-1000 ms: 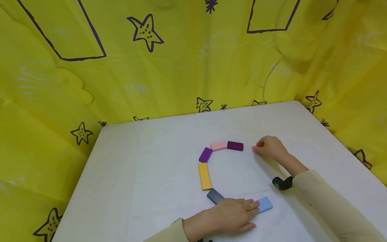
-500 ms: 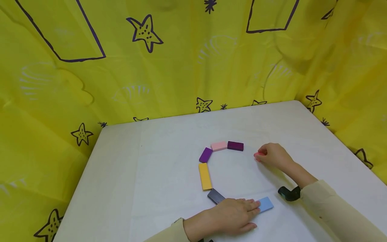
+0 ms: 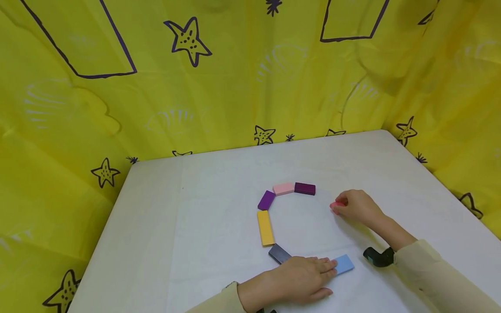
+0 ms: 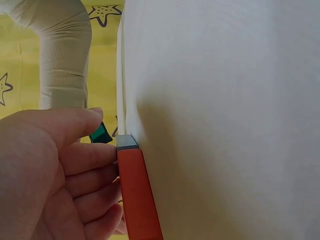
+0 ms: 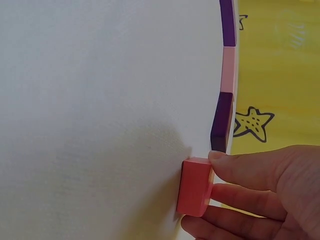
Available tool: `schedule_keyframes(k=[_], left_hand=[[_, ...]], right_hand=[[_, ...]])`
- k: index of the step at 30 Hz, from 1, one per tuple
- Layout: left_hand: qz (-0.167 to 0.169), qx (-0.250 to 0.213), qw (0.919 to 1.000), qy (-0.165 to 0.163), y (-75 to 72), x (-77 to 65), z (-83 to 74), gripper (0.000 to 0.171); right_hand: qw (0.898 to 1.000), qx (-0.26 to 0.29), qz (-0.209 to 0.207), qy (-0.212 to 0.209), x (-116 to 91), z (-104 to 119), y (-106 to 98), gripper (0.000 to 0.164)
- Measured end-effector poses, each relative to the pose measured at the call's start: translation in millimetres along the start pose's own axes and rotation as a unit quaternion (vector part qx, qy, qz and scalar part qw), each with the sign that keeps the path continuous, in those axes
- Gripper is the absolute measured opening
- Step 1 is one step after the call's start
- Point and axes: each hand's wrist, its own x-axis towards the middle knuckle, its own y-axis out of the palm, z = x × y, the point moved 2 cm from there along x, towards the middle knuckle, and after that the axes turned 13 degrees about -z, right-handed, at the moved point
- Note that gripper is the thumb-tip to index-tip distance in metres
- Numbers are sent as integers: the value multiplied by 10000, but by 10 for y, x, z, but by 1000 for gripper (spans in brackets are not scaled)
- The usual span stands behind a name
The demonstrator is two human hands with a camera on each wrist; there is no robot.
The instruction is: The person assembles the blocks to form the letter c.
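Observation:
My right hand [image 3: 358, 206] pinches a coral-pink block [image 5: 195, 187] between thumb and fingers, at the right of a curved row of blocks. Flat on the table's near side, my left hand [image 3: 299, 278] rests with straight fingers over a red-orange block [image 4: 139, 195], which it hides in the head view. Its fingertips touch a light blue block [image 3: 344, 264]. A dark grey block [image 3: 279, 253] sticks out beside the back of that hand. The curve continues with a yellow block [image 3: 265, 228], a purple block [image 3: 266, 200], a pale pink block [image 3: 283, 188] and a dark purple block [image 3: 305, 188].
The blocks lie on a white-covered table [image 3: 211, 191]. Yellow sheeting [image 3: 231, 95] with drawn stars rises behind it and at both sides. A dark wrist device [image 3: 378, 257] hangs under the right wrist, above the tabletop.
My right hand has moved toward me and slightly right with the coral-pink block, away from the dark purple block. The left hand stays in place.

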Motion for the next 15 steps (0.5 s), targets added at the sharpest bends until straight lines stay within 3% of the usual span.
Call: schedule_keyframes(k=[15], left_hand=[[-75,-8,10000,32,9,-6,5,52]], right_hand=[[9996,-24,-200,-212,-129,27,16,21]])
